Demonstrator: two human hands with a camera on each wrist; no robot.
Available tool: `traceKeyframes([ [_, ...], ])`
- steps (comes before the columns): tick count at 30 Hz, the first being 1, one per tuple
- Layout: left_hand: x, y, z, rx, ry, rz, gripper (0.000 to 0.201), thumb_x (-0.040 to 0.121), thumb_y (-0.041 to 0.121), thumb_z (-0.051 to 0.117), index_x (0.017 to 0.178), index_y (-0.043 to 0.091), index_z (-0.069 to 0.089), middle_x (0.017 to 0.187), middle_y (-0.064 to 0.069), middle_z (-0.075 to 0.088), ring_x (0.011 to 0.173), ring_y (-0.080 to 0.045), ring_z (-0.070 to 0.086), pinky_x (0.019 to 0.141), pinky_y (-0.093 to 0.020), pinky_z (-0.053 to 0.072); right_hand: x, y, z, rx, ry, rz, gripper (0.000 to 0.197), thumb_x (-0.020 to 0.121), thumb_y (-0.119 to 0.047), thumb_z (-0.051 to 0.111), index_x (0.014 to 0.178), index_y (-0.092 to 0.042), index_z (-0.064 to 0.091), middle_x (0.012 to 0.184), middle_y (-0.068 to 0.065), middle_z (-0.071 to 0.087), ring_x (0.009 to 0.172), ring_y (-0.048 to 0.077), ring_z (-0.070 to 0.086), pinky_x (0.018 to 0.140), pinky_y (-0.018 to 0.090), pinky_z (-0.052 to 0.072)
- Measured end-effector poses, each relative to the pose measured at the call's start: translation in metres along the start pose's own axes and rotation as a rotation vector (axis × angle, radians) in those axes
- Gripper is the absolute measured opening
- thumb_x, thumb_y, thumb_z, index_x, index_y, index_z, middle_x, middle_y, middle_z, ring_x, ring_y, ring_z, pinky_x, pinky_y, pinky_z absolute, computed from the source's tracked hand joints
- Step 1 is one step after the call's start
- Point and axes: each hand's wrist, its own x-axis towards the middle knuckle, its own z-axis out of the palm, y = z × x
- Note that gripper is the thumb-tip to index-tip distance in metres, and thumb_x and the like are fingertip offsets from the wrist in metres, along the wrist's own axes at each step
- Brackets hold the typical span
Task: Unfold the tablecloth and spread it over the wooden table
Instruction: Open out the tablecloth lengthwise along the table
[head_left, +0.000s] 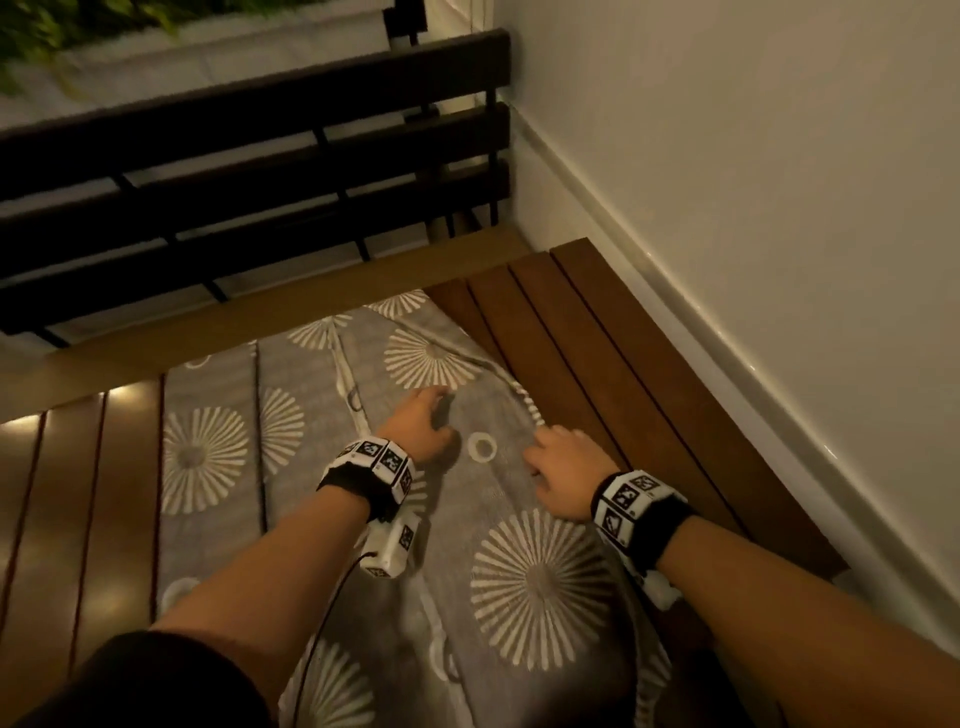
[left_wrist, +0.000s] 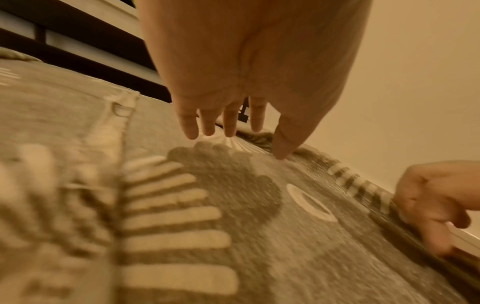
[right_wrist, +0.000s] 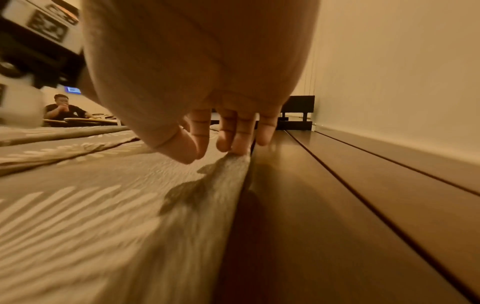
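A grey tablecloth (head_left: 540, 577) with white sunburst prints lies part-folded along the middle of the wooden slatted table (head_left: 582, 332), with several creases and layers showing. My left hand (head_left: 423, 421) hovers just over the cloth with fingers straight and spread. In the left wrist view the left hand (left_wrist: 228, 127) casts a shadow on the cloth (left_wrist: 182, 216), thumb tip close to the surface. My right hand (head_left: 558, 462) is at the cloth's right edge. In the right wrist view its fingertips (right_wrist: 240, 148) touch that edge of the cloth (right_wrist: 103, 205) beside bare wood (right_wrist: 337, 205).
A white wall (head_left: 753, 208) runs close along the table's right side. Dark horizontal slats (head_left: 260, 171) stand beyond the far edge, with greenery (head_left: 78, 21) behind. Bare wood (head_left: 78, 493) shows left of the cloth. A seated person (right_wrist: 64, 111) is far off.
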Motion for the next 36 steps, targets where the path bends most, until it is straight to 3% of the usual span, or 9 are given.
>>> traceKeyframes([
  [5, 0.006, -0.017, -0.028, -0.678, 0.353, -0.190, 0.037, 0.081, 0.020, 0.059, 0.118, 0.023, 0.052, 0.098, -0.010, 0.064, 0.090, -0.029, 0.065, 0.084, -0.042, 0.054, 0.036, -0.004, -0.016, 0.163, 0.044, 0.256, 0.031, 0.083, -0.027, 0.056, 0.113, -0.019, 0.053, 0.125, 0.008, 0.036, 0.109, 0.031, 0.044, 0.088, 0.041, 0.045],
  [10, 0.045, -0.004, -0.042, -1.350, 0.170, -0.461, 0.034, 0.094, 0.006, 0.052, 0.124, 0.022, 0.046, 0.089, -0.011, 0.059, 0.068, -0.019, 0.054, 0.056, -0.030, 0.042, 0.054, 0.003, -0.015, 0.468, -0.083, 0.418, 0.043, 0.086, -0.005, 0.055, 0.126, -0.021, 0.050, 0.124, 0.006, 0.041, 0.106, 0.026, 0.052, 0.096, 0.033, 0.044],
  [14, 0.093, 0.003, -0.048, -1.305, 0.213, -0.450, 0.046, 0.091, 0.001, 0.052, 0.134, 0.015, 0.043, 0.100, -0.017, 0.064, 0.069, -0.020, 0.059, 0.055, -0.026, 0.046, 0.064, 0.022, -0.008, 0.513, -0.110, 0.337, 0.035, 0.086, -0.004, 0.052, 0.087, -0.038, 0.049, 0.103, -0.004, 0.049, 0.102, 0.021, 0.056, 0.084, 0.025, 0.040],
  [20, 0.146, -0.007, -0.056, -1.393, 0.205, -0.485, 0.026, 0.088, 0.010, 0.056, 0.114, 0.012, 0.055, 0.076, -0.007, 0.051, 0.063, -0.018, 0.051, 0.055, -0.029, 0.045, 0.083, 0.040, -0.038, 0.470, -0.394, 0.261, 0.032, 0.086, -0.005, 0.048, 0.108, -0.026, 0.061, 0.124, 0.005, 0.054, 0.100, 0.022, 0.056, 0.078, 0.027, 0.044],
  [23, 0.164, -0.023, -0.058, -1.266, 0.224, -0.500, 0.021, 0.082, 0.017, 0.057, 0.096, 0.002, 0.061, 0.070, -0.006, 0.056, 0.065, -0.020, 0.054, 0.064, -0.039, 0.052, 0.091, 0.040, -0.043, 0.465, -0.466, 0.225, 0.029, 0.084, -0.005, 0.050, 0.102, -0.025, 0.063, 0.111, 0.002, 0.057, 0.086, 0.016, 0.055, 0.067, 0.022, 0.044],
  [26, 0.171, -0.017, -0.064, -1.245, 0.279, -0.451, 0.060, 0.080, 0.022, 0.057, 0.137, 0.010, 0.046, 0.130, -0.013, 0.055, 0.117, -0.028, 0.052, 0.104, -0.046, 0.042, 0.095, 0.043, -0.041, 0.480, -0.482, 0.216, 0.025, 0.082, -0.005, 0.050, 0.089, -0.028, 0.058, 0.092, -0.006, 0.054, 0.075, 0.011, 0.051, 0.057, 0.019, 0.041],
  [29, 0.169, 0.039, -0.065, -1.176, 0.008, -0.164, 0.064, 0.092, 0.009, 0.046, 0.150, 0.020, 0.023, 0.157, -0.005, 0.024, 0.143, -0.025, 0.024, 0.110, -0.035, 0.027, 0.096, 0.046, -0.038, 0.474, -0.481, 0.208, 0.024, 0.081, -0.005, 0.052, 0.089, -0.027, 0.058, 0.094, -0.005, 0.056, 0.080, 0.012, 0.053, 0.063, 0.020, 0.045],
  [32, 0.167, 0.087, -0.063, -0.876, -0.334, 0.013, 0.058, 0.091, 0.005, 0.042, 0.148, 0.015, 0.031, 0.157, -0.005, 0.025, 0.145, -0.021, 0.020, 0.114, -0.034, 0.019, 0.092, 0.047, -0.035, 0.480, -0.456, 0.195, 0.021, 0.082, -0.008, 0.052, 0.090, -0.026, 0.058, 0.091, -0.006, 0.056, 0.077, 0.010, 0.053, 0.064, 0.020, 0.044],
  [36, 0.164, 0.072, -0.062, -0.695, -0.183, -0.051, 0.044, 0.095, 0.009, 0.047, 0.138, 0.013, 0.047, 0.130, -0.001, 0.052, 0.103, -0.006, 0.055, 0.073, -0.008, 0.046, 0.089, 0.059, -0.030, 0.492, -0.409, 0.248, 0.016, 0.082, -0.012, 0.054, 0.078, -0.027, 0.058, 0.090, -0.005, 0.059, 0.083, 0.011, 0.056, 0.069, 0.023, 0.045],
])
